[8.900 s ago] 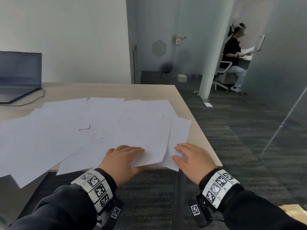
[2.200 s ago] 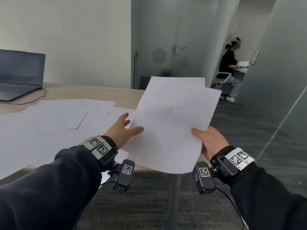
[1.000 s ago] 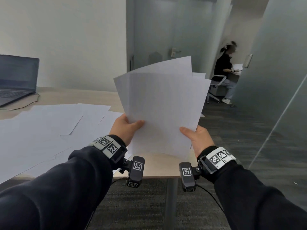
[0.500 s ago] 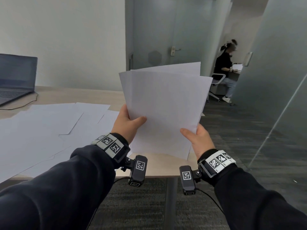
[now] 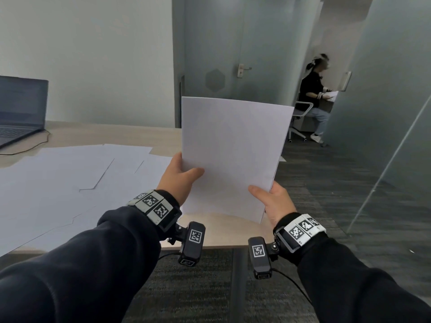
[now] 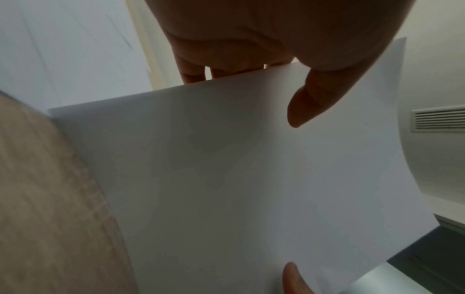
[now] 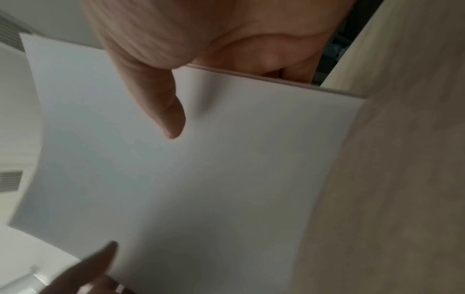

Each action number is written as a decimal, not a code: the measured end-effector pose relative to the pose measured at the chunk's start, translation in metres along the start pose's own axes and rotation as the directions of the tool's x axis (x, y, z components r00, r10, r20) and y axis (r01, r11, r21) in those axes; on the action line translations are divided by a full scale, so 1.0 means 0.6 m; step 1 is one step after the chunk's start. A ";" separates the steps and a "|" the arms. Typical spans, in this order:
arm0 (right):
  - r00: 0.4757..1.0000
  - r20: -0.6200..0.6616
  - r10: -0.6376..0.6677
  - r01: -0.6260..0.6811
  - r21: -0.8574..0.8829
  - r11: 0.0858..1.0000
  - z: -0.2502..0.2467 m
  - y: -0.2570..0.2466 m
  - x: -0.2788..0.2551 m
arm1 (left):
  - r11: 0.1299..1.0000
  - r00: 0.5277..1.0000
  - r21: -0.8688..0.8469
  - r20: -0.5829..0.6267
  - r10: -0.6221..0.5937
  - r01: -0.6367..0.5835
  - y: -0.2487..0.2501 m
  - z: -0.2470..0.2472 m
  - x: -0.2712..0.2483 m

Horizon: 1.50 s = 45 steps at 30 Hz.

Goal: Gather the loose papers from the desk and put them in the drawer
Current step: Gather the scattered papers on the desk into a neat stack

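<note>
The head view looks forward and down over both hands from behind. Each wrist view peers up, very near, along its palm; all three share the held paper stack, somewhat blurred.

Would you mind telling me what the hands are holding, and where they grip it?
Both hold the paper stack: left hand pinches its left edge, right hand its lower right edge.

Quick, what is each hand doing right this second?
Left hand: closed, gripping the stack of papers by its left edge.
Right hand: closed, gripping the same stack by its lower right edge.
</note>
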State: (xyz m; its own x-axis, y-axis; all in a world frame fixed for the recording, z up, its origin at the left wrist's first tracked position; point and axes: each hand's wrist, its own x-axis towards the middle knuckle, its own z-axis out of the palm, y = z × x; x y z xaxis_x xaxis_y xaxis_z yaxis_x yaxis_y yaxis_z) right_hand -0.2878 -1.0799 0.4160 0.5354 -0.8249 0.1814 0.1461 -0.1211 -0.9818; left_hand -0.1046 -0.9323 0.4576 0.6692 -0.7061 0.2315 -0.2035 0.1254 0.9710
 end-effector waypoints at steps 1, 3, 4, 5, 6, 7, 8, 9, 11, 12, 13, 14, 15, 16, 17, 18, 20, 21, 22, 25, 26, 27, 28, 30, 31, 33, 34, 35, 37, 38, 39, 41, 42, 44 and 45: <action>1.000 -0.015 0.008 -0.007 0.014 1.000 0.001 -0.002 0.002 | 1.000 1.000 -0.024 -0.011 -0.019 0.019 -0.001 0.001 -0.001; 0.999 -0.035 0.013 -0.013 -0.001 1.000 0.004 -0.005 0.002 | 0.998 0.999 -0.051 -0.022 -0.040 0.039 0.003 0.004 -0.003; 0.999 -0.036 0.026 -0.026 -0.018 1.000 0.005 -0.004 0.000 | 0.998 0.999 -0.051 -0.019 -0.045 0.044 0.004 0.005 -0.006; 0.998 -0.039 0.051 -0.052 -0.025 0.998 0.005 -0.002 -0.004 | 0.998 0.999 -0.048 -0.014 -0.052 0.051 0.003 0.006 -0.010; 0.996 -0.041 0.076 -0.078 -0.044 0.996 0.004 0.006 -0.006 | 0.998 0.998 -0.032 -0.010 -0.063 0.063 -0.002 0.007 -0.014; 0.994 -0.052 0.099 -0.103 -0.078 0.992 0.004 0.013 -0.008 | 0.997 0.997 -0.002 -0.005 -0.073 0.073 -0.009 0.007 -0.019; 0.990 -0.077 0.122 -0.131 -0.127 0.983 0.004 0.021 -0.010 | 0.996 0.997 0.041 -0.001 -0.083 0.083 -0.018 0.006 -0.025; 0.986 -0.092 0.135 -0.151 -0.187 0.971 0.002 0.032 -0.011 | 0.992 0.996 0.087 0.005 -0.088 0.087 -0.027 0.004 -0.030; 0.982 -0.093 0.164 -0.183 -0.265 0.947 0.000 0.038 -0.011 | 0.983 0.996 0.161 0.020 -0.091 0.086 -0.037 -0.001 -0.038; 0.982 -0.099 0.162 -0.183 -0.266 0.947 0.000 0.034 -0.013 | 0.977 0.996 0.197 0.030 -0.085 0.078 -0.038 -0.005 -0.039; 0.982 -0.098 0.158 -0.179 -0.252 0.951 0.001 0.026 -0.017 | 0.968 0.996 0.244 0.044 -0.079 0.066 -0.039 -0.010 -0.040; 0.983 -0.091 0.157 -0.174 -0.221 0.960 0.002 0.020 -0.020 | 0.950 0.995 0.308 0.066 -0.072 0.049 -0.040 -0.017 -0.040; 0.985 -0.089 0.148 -0.163 -0.203 0.965 0.002 0.014 -0.024 | 0.919 0.993 0.394 0.093 -0.070 0.028 -0.041 -0.026 -0.040; 0.986 -0.087 0.141 -0.156 -0.186 0.970 0.001 0.011 -0.025 | 0.869 0.989 0.495 0.123 -0.081 0.009 -0.045 -0.037 -0.040; 0.984 -0.102 0.146 -0.162 -0.176 0.971 -0.002 0.012 -0.024 | 0.802 0.984 0.597 0.147 -0.102 -0.006 -0.050 -0.049 -0.043; 0.980 -0.118 0.159 -0.178 -0.170 0.969 -0.005 0.015 -0.022 | 0.729 0.980 0.684 0.157 -0.124 -0.017 -0.056 -0.064 -0.047; 0.967 -0.160 0.200 -0.229 -0.198 0.953 -0.010 0.023 -0.017 | 0.580 0.975 0.813 0.161 -0.154 -0.043 -0.068 -0.094 -0.059; 0.960 -0.183 0.211 -0.251 -0.232 0.940 -0.013 0.026 -0.015 | 0.504 0.972 0.862 0.157 -0.174 -0.049 -0.070 -0.109 -0.069; 0.959 -0.193 0.208 -0.256 -0.272 0.927 -0.013 0.028 -0.013 | 0.435 0.968 0.899 0.149 -0.202 -0.048 -0.072 -0.123 -0.077; 0.954 -0.212 0.213 -0.282 -0.389 0.877 -0.009 0.034 -0.009 | 0.280 0.948 0.960 0.112 -0.299 -0.025 -0.071 -0.164 -0.105; 0.948 -0.228 0.220 -0.297 -0.397 0.868 -0.006 0.034 -0.008 | 0.241 0.944 0.970 0.098 -0.317 -0.020 -0.070 -0.178 -0.113; 0.941 -0.254 0.225 -0.314 -0.406 0.858 -0.004 0.034 -0.009 | 0.208 0.939 0.978 0.082 -0.333 -0.012 -0.069 -0.191 -0.120; 0.937 -0.273 0.216 -0.317 -0.413 0.854 -0.002 0.035 -0.008 | 0.186 0.933 0.983 0.067 -0.352 0.000 -0.068 -0.203 -0.127; 0.931 -0.298 0.212 -0.329 -0.431 0.840 0.001 0.031 -0.009 | 0.168 0.913 0.986 0.047 -0.405 0.024 -0.067 -0.223 -0.142; 0.927 -0.306 0.215 -0.338 -0.438 0.833 0.003 0.028 -0.011 | 0.159 0.901 0.987 0.045 -0.432 0.027 -0.067 -0.230 -0.149; 0.927 -0.310 0.212 -0.342 -0.464 0.817 0.008 0.023 -0.015 | 0.127 0.878 0.992 0.054 -0.475 0.007 -0.069 -0.242 -0.163; 0.927 -0.307 0.215 -0.347 -0.481 0.806 0.010 0.022 -0.016 | 0.107 0.867 0.994 0.065 -0.494 -0.014 -0.071 -0.247 -0.168; 0.926 -0.305 0.224 -0.354 -0.489 0.797 0.012 0.020 -0.020 | 0.087 0.859 0.995 0.080 -0.506 -0.042 -0.073 -0.253 -0.173; 0.925 -0.300 0.233 -0.361 -0.500 0.788 0.015 0.018 -0.026 | 0.046 0.864 0.993 0.114 -0.490 -0.105 -0.076 -0.262 -0.178; 0.924 -0.300 0.238 -0.366 -0.506 0.781 0.017 0.016 -0.029 | 0.037 0.879 0.991 0.131 -0.458 -0.129 -0.076 -0.265 -0.179; 0.923 -0.298 0.242 -0.367 -0.505 0.781 0.018 0.015 -0.030 | 0.046 0.898 0.989 0.146 -0.416 -0.139 -0.076 -0.266 -0.178; 0.917 -0.310 0.249 -0.380 -0.498 0.779 0.019 0.012 -0.031 | 0.109 0.931 0.986 0.158 -0.329 -0.129 -0.071 -0.268 -0.173; 0.915 -0.317 0.250 -0.386 -0.501 0.775 0.018 0.009 -0.032 | 0.138 0.941 0.983 0.159 -0.297 -0.123 -0.070 -0.270 -0.168; 0.909 -0.334 0.249 -0.398 -0.517 0.758 0.014 0.004 -0.032 | 0.181 0.955 0.979 0.137 -0.261 -0.091 -0.072 -0.274 -0.161; 0.905 -0.345 0.249 -0.405 -0.519 0.753 0.011 0.002 -0.031 | 0.217 0.965 0.974 0.113 -0.238 -0.061 -0.075 -0.277 -0.157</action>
State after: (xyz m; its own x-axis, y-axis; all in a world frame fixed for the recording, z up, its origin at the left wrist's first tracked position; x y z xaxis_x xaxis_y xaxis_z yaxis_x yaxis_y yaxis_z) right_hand -0.2919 -1.0611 0.4119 0.2343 -0.9671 -0.0995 -0.5386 -0.0439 -0.8414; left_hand -0.0396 -0.7556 0.4018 0.6130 -0.7899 -0.0149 -0.7811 -0.6088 0.1383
